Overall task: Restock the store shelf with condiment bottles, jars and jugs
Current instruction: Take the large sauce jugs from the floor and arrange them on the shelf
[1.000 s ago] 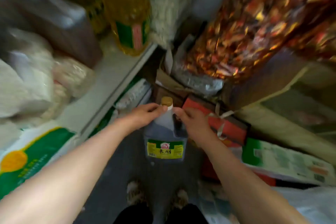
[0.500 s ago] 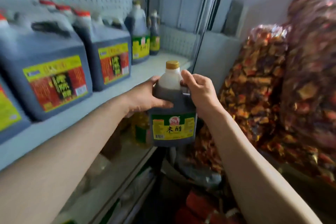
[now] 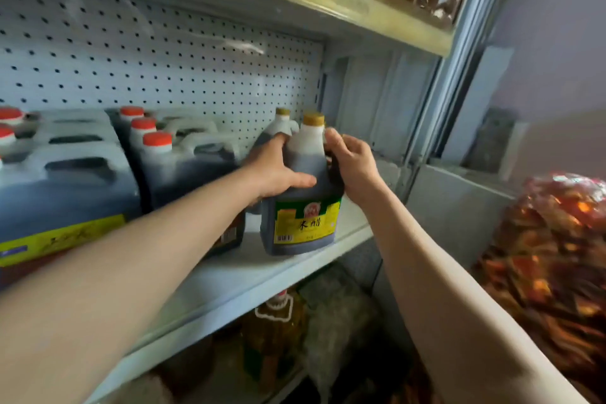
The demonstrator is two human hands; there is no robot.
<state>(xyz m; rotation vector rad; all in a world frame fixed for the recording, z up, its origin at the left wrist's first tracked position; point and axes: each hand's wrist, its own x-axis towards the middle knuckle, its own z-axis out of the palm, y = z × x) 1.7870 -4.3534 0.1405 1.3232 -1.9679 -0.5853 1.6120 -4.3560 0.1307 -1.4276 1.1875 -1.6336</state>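
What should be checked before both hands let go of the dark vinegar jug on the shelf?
1. Base of the dark vinegar jug with the gold cap and yellow-green label fully on the white metal shelf: cannot tell, it sits near the front edge.
2. Jug upright: ok.
3. Left hand grips the jug's shoulder: ok.
4. Right hand holds the handle side: ok.
5. Room behind: not ok, a second gold-capped dark jug stands right behind.
6. Gap to the red-capped dark jugs on the left: ok.
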